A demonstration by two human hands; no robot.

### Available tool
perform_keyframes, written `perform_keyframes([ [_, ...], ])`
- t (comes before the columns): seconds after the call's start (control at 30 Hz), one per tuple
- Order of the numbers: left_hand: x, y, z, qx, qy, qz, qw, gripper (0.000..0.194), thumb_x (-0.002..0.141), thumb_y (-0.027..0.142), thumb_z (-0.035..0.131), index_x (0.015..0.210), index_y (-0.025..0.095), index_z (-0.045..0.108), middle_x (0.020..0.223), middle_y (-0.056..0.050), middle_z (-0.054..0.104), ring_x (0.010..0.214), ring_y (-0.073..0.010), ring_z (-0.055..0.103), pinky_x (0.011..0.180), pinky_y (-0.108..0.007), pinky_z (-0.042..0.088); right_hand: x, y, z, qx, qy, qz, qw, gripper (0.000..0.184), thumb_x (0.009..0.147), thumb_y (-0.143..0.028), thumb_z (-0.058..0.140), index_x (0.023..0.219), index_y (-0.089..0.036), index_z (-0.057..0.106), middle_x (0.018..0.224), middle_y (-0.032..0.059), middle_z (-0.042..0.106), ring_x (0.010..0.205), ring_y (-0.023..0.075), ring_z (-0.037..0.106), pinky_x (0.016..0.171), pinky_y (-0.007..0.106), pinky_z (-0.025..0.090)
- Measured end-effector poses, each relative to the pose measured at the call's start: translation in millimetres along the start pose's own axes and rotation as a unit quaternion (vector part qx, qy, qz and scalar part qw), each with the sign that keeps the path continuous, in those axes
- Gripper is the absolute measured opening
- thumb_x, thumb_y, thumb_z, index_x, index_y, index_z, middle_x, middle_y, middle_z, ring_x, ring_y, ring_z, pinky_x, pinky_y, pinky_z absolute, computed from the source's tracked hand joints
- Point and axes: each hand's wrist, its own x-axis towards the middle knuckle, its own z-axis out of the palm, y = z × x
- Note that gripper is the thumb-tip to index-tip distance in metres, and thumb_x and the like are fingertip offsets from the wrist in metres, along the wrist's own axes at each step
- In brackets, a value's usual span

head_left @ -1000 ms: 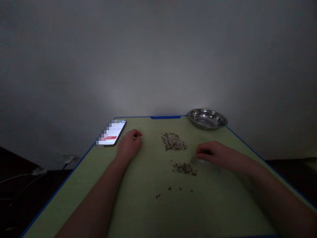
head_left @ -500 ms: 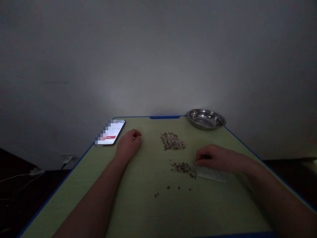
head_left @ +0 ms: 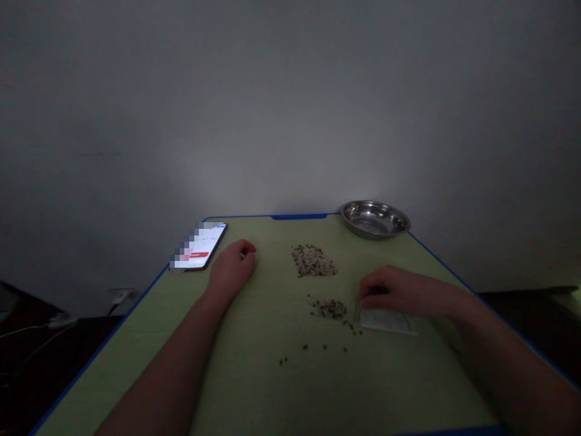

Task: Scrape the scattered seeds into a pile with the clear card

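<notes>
My right hand (head_left: 390,290) is closed, fingertips pinched at the left edge of a flat, clear plastic piece (head_left: 385,320) lying on the table; the hand hides part of it. Just left of it lies a small heap of dark and pale grains (head_left: 330,307), with several dark grains strayed from it. Farther back sits a larger, paler heap of mixed grains (head_left: 312,260). On the left side of the table, my left hand (head_left: 231,265) rests with its fingers curled in; whether anything is inside them I cannot make out.
A shiny metal bowl (head_left: 374,221) stands at the back right corner. A lit phone (head_left: 200,248) lies at the left edge. Several loose dark grains (head_left: 305,347) dot the front of the green table (head_left: 254,375). Behind is a grey wall; cables and a plug hang lower left.
My right hand and the clear plastic have shifted slightly right, leaving a gap beside the smaller heap with a few dark grains in it. My left hand stays put; the view has turned slightly.
</notes>
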Motion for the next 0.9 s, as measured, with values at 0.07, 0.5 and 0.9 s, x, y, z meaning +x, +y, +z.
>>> perform_keyframes([
  [0.07,0.2,-0.5,-0.1,-0.005,-0.001,0.001,1.0,0.024,0.077,0.025,0.045,0.089,0.02,0.064,0.095,-0.006,0.068,0.082,-0.0205,0.061,0.073,-0.032,0.045,2.2,-1.5,2.1,-0.001,0.009,-0.007,1.0,0.024,0.085,-0.036,0.056,0.08,-0.017,0.071,0.068,0.0003,0.064,0.06,0.0131,0.053,0.053,0.024,0.038],
  [0.5,-1.5,2.9,-2.7,-0.012,-0.009,-0.008,1.0,0.024,0.077,0.024,0.044,0.09,0.02,0.064,0.093,-0.006,0.068,0.082,-0.0211,0.061,0.074,-0.033,0.044,2.8,-0.5,3.5,-0.012,0.008,-0.022,1.0,0.023,0.087,-0.034,0.056,0.082,-0.018,0.071,0.07,0.0004,0.065,0.061,0.013,0.054,0.054,0.024,0.037],
  [0.9,-1.6,2.6,-3.0,-0.006,-0.014,-0.005,1.0,0.026,0.078,0.025,0.044,0.093,0.019,0.064,0.098,-0.007,0.067,0.084,-0.0207,0.06,0.075,-0.033,0.044,2.9,-2.3,2.7,-0.019,0.017,-0.007,1.0,0.028,0.088,-0.039,0.054,0.082,-0.017,0.071,0.071,0.002,0.065,0.062,0.0138,0.054,0.055,0.025,0.037],
])
